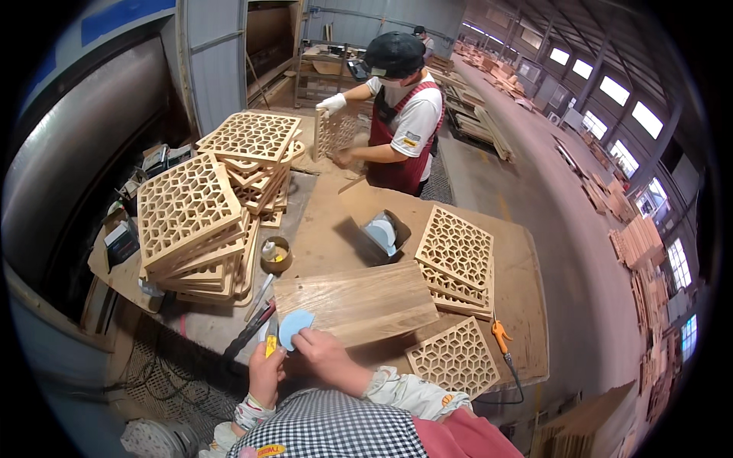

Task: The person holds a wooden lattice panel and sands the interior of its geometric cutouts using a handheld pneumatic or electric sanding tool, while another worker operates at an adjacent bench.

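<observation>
Close to my body, my left hand [265, 374] is closed around a yellow-handled tool [271, 346] that looks like a utility knife; its tip is too small to make out. Between the fingers of my right hand [324, 353] is a light blue sanding disc [292, 324], right beside the tool. Behind the disc a plain wooden board [359, 304] lies on the worktable. An open cardboard box [382, 238] beyond the board holds more blue discs. By the board's left end are a metal file-like strip [260, 296] and a dark hose [248, 333].
Tall stacks of hexagon-lattice wooden panels [188, 204] stand at the left. More lattice panels [456, 246] lie at the right, near an orange air gun [501, 336]. A round tin [276, 254] holds a small bottle. Across the table a co-worker [405, 114] holds a panel upright.
</observation>
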`<state>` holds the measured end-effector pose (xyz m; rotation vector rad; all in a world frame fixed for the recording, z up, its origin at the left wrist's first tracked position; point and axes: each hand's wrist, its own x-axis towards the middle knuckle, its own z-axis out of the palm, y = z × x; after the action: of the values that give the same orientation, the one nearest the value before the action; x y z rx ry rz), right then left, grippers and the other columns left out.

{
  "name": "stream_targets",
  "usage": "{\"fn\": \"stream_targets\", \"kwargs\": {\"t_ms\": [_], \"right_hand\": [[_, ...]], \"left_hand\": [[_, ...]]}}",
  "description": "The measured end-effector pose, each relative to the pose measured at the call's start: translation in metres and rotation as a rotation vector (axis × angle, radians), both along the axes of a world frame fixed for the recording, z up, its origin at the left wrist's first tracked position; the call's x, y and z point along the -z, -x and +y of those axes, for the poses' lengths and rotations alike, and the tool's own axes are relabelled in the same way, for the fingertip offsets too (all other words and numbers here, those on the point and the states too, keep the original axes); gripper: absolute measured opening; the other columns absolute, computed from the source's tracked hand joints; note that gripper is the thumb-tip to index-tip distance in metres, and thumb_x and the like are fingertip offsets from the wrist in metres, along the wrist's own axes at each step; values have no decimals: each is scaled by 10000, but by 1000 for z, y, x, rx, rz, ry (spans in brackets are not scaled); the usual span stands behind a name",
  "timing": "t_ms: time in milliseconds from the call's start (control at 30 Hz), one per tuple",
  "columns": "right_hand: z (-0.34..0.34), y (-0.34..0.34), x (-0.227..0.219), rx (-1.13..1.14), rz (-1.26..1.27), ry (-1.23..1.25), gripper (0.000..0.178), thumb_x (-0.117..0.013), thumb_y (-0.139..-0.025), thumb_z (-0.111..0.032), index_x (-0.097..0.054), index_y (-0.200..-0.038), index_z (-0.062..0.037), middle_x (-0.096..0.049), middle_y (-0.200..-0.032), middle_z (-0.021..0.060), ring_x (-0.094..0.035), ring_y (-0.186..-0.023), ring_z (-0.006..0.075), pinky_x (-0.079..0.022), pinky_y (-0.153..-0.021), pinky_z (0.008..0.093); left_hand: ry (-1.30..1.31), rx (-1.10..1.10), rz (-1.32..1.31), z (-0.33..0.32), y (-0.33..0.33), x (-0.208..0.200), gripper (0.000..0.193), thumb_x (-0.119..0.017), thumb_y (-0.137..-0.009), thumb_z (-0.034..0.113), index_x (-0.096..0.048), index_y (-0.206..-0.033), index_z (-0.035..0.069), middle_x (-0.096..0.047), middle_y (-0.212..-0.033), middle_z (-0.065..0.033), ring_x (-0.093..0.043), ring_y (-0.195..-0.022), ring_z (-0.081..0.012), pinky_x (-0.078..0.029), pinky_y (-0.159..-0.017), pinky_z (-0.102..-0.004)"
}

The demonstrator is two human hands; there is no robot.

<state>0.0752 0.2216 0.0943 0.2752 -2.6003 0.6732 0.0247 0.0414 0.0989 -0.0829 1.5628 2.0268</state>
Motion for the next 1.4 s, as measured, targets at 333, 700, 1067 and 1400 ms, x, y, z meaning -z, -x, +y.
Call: {"fn": "stream_targets", "kwargs": {"t_ms": [333,700,1067,1400], "right_hand": [[18,-15,-3,-44,15,41,253,-740,-747,-32,-687,-993,-53,-691,-943,150,-672,-875,348,-524,-762,462],[22,-23,0,81,87,130,208,-861,-787,-84,-742,-959,-89,-742,-1046,81,-712,-1031,294,-553,-894,411],[38,-37,-6,80,53,91,240,-859,-786,-80,-719,-980,-81,-705,-1031,83,-686,-1001,298,-545,-872,417],[53,-36,-12,12,34,51,201,-845,-788,-82,-697,-923,-79,-686,-960,69,-665,-939,284,-526,-814,412]], "left_hand": [[491,149,677,-10,5,43,331,-740,-985,266,-721,-1247,64,-772,-994,-180,-765,-894,-326,-581,-770,-400],[438,150,669,9,6,34,336,-783,-949,256,-715,-1215,62,-788,-1025,-146,-778,-929,-294,-593,-804,-363],[400,80,667,30,-6,30,321,-800,-928,266,-742,-1184,81,-771,-956,-149,-767,-861,-286,-578,-756,-358],[349,198,581,36,-11,35,278,-809,-929,149,-754,-1168,18,-774,-963,-29,-679,-874,-72,-552,-790,-253]]}}
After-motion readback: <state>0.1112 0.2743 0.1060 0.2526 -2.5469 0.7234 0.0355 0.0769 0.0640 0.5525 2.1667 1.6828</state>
